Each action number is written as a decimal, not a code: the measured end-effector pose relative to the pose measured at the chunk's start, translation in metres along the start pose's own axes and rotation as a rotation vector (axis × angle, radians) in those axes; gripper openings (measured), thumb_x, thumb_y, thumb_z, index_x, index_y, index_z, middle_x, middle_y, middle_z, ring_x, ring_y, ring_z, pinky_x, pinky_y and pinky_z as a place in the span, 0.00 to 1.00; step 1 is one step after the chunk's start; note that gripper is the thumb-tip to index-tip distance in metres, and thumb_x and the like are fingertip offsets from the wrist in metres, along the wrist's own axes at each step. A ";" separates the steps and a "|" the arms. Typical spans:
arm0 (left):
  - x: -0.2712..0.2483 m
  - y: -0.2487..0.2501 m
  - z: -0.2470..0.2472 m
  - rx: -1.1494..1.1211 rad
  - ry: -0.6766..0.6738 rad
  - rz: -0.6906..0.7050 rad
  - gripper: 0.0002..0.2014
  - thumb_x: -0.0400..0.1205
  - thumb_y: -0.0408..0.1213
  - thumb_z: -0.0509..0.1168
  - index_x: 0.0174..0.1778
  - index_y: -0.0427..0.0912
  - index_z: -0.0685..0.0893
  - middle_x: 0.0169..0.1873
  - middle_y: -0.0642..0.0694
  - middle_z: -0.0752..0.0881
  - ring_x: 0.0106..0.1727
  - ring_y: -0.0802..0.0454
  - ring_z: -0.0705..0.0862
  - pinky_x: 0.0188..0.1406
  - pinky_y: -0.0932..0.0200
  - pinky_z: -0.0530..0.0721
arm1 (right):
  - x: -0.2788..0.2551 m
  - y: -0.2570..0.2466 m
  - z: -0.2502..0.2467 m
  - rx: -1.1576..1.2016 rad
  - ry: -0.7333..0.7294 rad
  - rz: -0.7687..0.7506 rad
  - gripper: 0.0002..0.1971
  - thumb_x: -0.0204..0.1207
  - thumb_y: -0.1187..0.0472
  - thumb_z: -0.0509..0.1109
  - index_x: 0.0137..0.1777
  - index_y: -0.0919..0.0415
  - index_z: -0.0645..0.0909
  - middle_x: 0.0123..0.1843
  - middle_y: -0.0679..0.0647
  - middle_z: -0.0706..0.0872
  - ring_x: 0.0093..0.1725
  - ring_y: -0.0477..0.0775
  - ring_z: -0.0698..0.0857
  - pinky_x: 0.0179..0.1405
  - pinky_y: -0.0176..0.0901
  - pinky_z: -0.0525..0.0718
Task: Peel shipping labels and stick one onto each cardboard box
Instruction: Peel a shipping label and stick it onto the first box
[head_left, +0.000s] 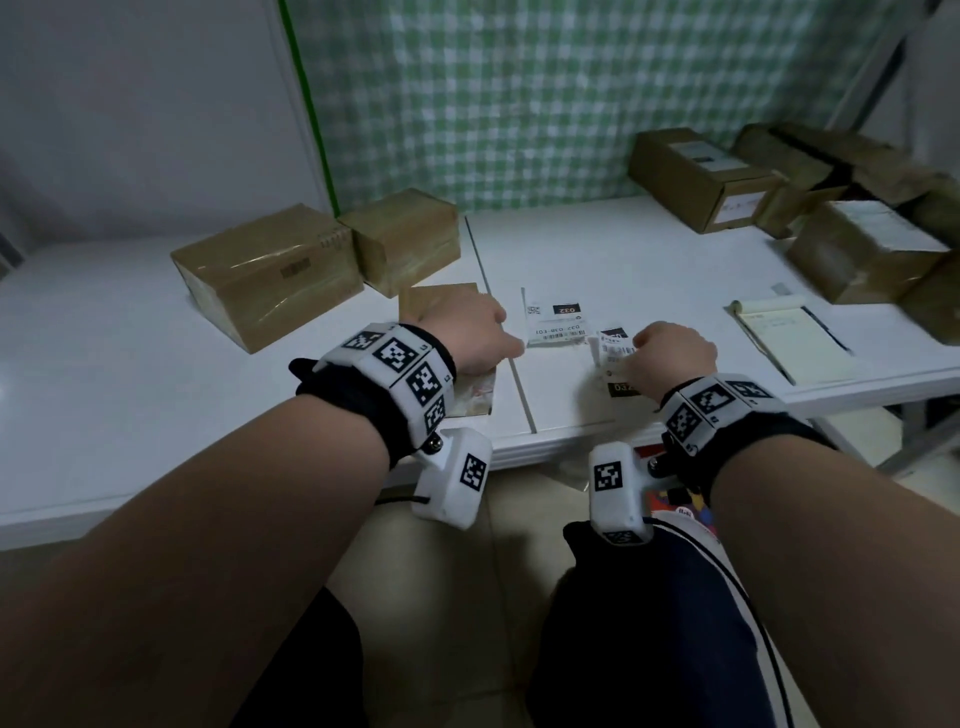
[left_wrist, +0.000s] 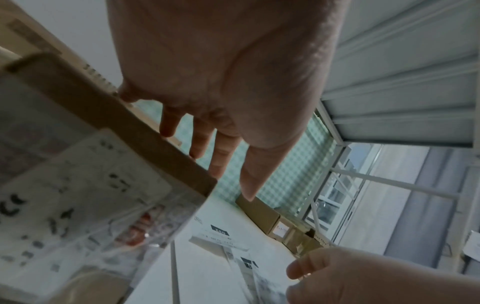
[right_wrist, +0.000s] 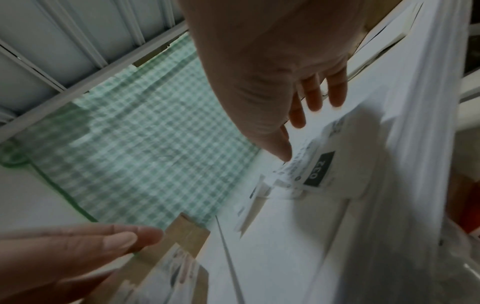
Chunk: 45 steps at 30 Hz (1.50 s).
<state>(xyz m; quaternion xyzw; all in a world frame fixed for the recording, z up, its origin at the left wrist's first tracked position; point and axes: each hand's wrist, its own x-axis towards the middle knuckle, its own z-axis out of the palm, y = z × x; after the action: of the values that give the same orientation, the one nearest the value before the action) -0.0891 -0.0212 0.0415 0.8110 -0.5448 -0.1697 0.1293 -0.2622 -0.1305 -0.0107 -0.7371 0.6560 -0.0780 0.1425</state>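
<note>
A small flat cardboard box (head_left: 441, 301) lies near the table's front edge, with a printed label on its near end. My left hand (head_left: 467, 338) rests on it with straight fingers; in the left wrist view the fingertips (left_wrist: 166, 127) touch the box's brown far edge (left_wrist: 130, 127). To its right, my right hand (head_left: 675, 358) pinches a white shipping label (head_left: 615, 351) marked 032 between thumb and forefinger (right_wrist: 284, 152), lifted off the table. Another label sheet (head_left: 556, 322) lies flat between the hands.
Two plain brown boxes (head_left: 265, 270) (head_left: 405, 239) stand at the back left. Several boxes, some labelled (head_left: 701, 176) (head_left: 862, 249), are piled at the back right. A yellow notepad (head_left: 795, 338) lies right of my right hand. The white table's front edge (head_left: 545, 441) is close.
</note>
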 end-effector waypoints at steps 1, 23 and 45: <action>0.002 0.002 0.002 0.030 -0.003 0.001 0.26 0.78 0.51 0.66 0.71 0.46 0.78 0.71 0.45 0.77 0.71 0.45 0.74 0.69 0.50 0.73 | 0.001 0.003 0.001 -0.038 -0.011 0.056 0.18 0.77 0.56 0.65 0.66 0.59 0.78 0.67 0.62 0.78 0.68 0.65 0.75 0.67 0.50 0.69; 0.008 0.017 0.005 -0.256 0.198 0.142 0.12 0.78 0.45 0.66 0.57 0.51 0.85 0.61 0.48 0.80 0.59 0.49 0.79 0.59 0.56 0.75 | 0.000 -0.005 -0.031 0.789 0.256 -0.046 0.07 0.69 0.63 0.66 0.39 0.56 0.86 0.39 0.52 0.88 0.48 0.58 0.87 0.50 0.50 0.87; -0.022 -0.071 -0.017 -0.968 0.348 -0.078 0.22 0.76 0.17 0.64 0.60 0.45 0.85 0.59 0.46 0.83 0.57 0.47 0.85 0.55 0.50 0.87 | -0.052 -0.093 0.008 1.286 -0.642 -0.122 0.03 0.78 0.66 0.69 0.45 0.66 0.82 0.34 0.57 0.86 0.25 0.45 0.82 0.26 0.32 0.85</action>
<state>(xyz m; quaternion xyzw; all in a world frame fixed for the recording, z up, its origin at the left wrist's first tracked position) -0.0299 0.0260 0.0316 0.6943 -0.3434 -0.2696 0.5722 -0.1782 -0.0691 0.0143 -0.5292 0.3639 -0.2358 0.7293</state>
